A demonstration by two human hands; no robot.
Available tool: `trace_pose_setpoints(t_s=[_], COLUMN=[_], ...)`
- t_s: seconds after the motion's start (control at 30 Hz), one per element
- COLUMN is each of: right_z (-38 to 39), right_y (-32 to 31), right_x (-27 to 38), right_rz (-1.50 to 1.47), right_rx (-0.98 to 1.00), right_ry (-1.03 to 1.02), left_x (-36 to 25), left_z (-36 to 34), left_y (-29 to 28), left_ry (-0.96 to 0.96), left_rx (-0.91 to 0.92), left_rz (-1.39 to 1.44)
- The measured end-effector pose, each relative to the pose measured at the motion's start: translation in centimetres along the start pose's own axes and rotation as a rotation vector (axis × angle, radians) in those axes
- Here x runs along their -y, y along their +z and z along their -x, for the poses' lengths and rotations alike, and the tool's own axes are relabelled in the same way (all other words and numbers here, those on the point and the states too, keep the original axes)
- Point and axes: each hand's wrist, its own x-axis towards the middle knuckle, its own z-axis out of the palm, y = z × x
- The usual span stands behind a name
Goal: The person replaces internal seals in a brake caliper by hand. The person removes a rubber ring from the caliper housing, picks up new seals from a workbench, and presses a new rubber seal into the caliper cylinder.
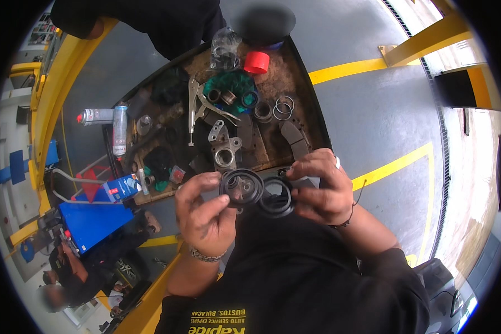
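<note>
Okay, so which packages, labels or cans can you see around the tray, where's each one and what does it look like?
Blue box: at the tray's lower left corner, rectangular, blue and white with a red patch.
Spray can: lying left of the tray, silver with a red cap.
Clear bottle: at the tray's left edge, pale label, blue cap.
Clear plastic bag: at the tray's far end, crumpled.

My left hand (206,214) is raised in front of my chest, palm turned toward me, fingers curled and thumb pinching forward. My right hand (323,186) sits level with it, just beside, fingers bent inward in a pinch of its own. Both forearms rise from the lower edge, elbows bent, a band on each wrist.
</note>
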Motion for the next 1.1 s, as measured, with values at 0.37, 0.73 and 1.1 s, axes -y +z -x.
trace_pose_setpoints(t_s=[0.37, 0.73, 1.1], right_z=[-0.1, -2.0, -11.1], right_y=[0.2, 5.5, 13.0], right_x=[-1.2, -9.4, -24.2], right_rz=[-0.199, -0.449, 0.753], right_rx=[0.024, 0.075, 0.315], right_ry=[0.134, 0.929, 0.471], left_x=[0.9, 7.2, 10.0], left_z=[-0.2, 0.6, 11.3], left_y=[0.5, 4.4, -2.9], left_ry=[-0.223, -0.985, -1.247], left_rx=[-0.014, -0.137, -0.27], left_rz=[0.066, 0.676, 0.197])
